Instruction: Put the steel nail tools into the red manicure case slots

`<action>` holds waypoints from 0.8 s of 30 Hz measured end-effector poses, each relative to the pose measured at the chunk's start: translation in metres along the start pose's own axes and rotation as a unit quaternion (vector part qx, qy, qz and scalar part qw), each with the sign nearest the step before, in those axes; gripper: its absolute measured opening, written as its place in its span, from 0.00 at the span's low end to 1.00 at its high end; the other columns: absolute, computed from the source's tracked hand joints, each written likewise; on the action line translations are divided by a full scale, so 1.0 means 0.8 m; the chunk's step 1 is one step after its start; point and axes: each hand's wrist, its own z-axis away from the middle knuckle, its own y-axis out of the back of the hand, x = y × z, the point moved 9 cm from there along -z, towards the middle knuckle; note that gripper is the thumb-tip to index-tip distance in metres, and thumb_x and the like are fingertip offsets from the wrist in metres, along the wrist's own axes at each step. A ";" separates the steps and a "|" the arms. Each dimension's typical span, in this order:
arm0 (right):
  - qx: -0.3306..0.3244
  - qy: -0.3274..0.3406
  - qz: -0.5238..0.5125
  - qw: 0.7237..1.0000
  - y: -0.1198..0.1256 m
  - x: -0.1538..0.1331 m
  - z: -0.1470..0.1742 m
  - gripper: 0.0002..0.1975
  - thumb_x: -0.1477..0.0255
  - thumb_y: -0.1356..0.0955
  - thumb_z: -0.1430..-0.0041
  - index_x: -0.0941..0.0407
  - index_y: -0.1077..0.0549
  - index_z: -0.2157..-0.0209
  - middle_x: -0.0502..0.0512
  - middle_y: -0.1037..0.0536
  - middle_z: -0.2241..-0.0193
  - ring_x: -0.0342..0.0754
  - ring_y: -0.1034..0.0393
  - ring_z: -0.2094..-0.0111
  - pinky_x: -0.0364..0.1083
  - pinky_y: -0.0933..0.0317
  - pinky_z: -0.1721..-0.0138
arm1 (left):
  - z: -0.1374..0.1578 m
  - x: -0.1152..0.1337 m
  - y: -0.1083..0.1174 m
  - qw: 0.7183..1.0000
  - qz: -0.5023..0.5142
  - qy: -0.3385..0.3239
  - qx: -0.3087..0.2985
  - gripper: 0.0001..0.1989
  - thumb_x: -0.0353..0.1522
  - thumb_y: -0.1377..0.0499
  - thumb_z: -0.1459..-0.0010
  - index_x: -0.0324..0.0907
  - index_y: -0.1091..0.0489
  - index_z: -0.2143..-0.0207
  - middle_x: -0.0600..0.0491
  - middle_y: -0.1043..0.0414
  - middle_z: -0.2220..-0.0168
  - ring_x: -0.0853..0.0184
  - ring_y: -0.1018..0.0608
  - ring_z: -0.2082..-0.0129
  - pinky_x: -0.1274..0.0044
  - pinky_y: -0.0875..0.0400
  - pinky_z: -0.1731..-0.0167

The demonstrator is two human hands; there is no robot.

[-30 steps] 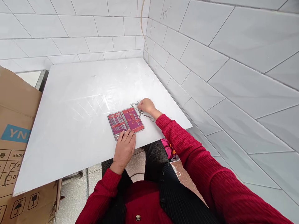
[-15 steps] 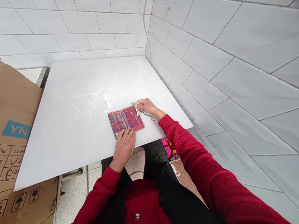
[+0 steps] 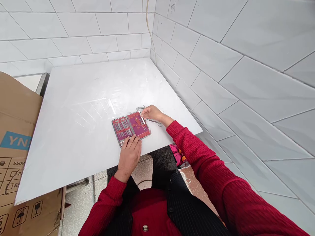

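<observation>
An open manicure case (image 3: 137, 131) with a purple-red lining lies on the white table, metal tools held in straps across both halves. My left hand (image 3: 129, 154) grips its near edge by the hinge, fingers over the rim and the thumb mostly hidden. Over the top right of the case, my right hand (image 3: 152, 113) pinches a slim metal manicure tool (image 3: 143, 120); its exact kind is too small to make out. Just behind those fingers lies a metal plier-like tool (image 3: 139, 108). Small scissors (image 3: 159, 124), partly covered by my right hand, rest beside the case with a finger loop showing.
The white tabletop (image 3: 73, 131) reaches back to tiled walls behind and on the right. A large cardboard box (image 3: 17, 121) stands against the table's left side. A thin cable (image 3: 147, 19) hangs in the corner. Below the front edge is a pink bag-like item (image 3: 176, 153).
My right hand has shifted slightly left and down, bringing the pinched tool closer over the case's right half. My left hand stays on the near edge. The view has turned a little.
</observation>
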 end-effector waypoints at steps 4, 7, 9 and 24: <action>-0.008 0.019 0.051 0.998 -0.002 -0.008 0.002 0.07 0.70 0.25 0.49 0.60 0.21 0.75 0.48 0.25 0.81 0.39 0.36 0.78 0.43 0.40 0.70 | 0.000 -0.002 -0.002 1.000 0.013 0.008 -0.007 0.14 0.25 0.48 0.32 0.38 0.26 0.49 0.43 0.23 0.45 0.53 0.25 0.40 0.55 0.33 0.39; -0.022 0.028 0.085 0.996 -0.007 -0.010 0.005 0.08 0.70 0.25 0.48 0.60 0.22 0.76 0.48 0.24 0.81 0.39 0.36 0.78 0.43 0.40 0.69 | 0.000 -0.001 -0.002 1.000 -0.001 0.003 -0.003 0.14 0.25 0.48 0.31 0.38 0.26 0.49 0.43 0.23 0.46 0.53 0.24 0.41 0.56 0.32 0.40; -0.022 0.029 0.098 0.995 -0.007 -0.010 0.006 0.08 0.70 0.25 0.48 0.59 0.22 0.77 0.47 0.24 0.82 0.39 0.37 0.79 0.43 0.41 0.69 | 0.000 0.000 -0.002 1.000 -0.006 0.001 -0.003 0.14 0.25 0.49 0.31 0.38 0.26 0.49 0.43 0.23 0.46 0.53 0.24 0.41 0.55 0.32 0.40; 0.082 0.040 0.215 0.972 0.005 -0.048 0.024 0.17 0.73 0.27 0.40 0.56 0.21 0.49 0.48 0.22 0.73 0.44 0.32 0.71 0.43 0.42 0.65 | 0.001 -0.003 -0.005 1.000 0.004 0.008 -0.013 0.15 0.24 0.48 0.32 0.37 0.26 0.48 0.42 0.23 0.45 0.53 0.26 0.39 0.55 0.35 0.38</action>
